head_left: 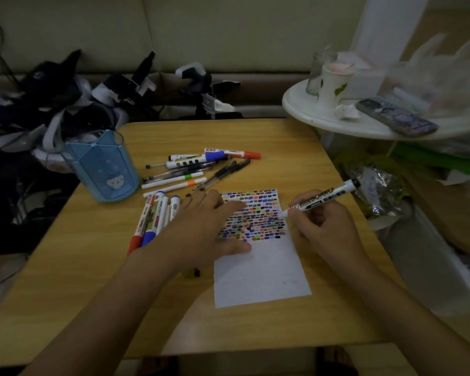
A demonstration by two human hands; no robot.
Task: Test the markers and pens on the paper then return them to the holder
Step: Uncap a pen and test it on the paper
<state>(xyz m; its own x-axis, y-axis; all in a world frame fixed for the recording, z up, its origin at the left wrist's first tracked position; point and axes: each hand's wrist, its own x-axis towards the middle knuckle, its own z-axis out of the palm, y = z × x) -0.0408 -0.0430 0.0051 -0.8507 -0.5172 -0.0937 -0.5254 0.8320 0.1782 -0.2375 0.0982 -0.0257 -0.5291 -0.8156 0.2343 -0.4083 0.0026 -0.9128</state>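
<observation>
A white sheet of paper (261, 275) lies on the wooden table (92, 280), its upper half filled with many small coloured marks. My right hand (318, 226) grips a white whiteboard marker (323, 198) with a black end, its tip down at the paper's right edge. My left hand (206, 232) presses flat on the paper's left side, fingers spread. A blue translucent holder (103, 166) stands at the table's far left, looking empty. Several markers and pens (198, 166) lie loose behind the paper, and a few more markers (152, 215) lie left of my left hand.
A small black cap (197, 272) lies on the table just below my left wrist. At the right stands a round white side table (364, 123) with a paper cup (334, 82) and a remote (396, 118). Dark bags and gear (52, 104) pile up beyond the table's far left edge.
</observation>
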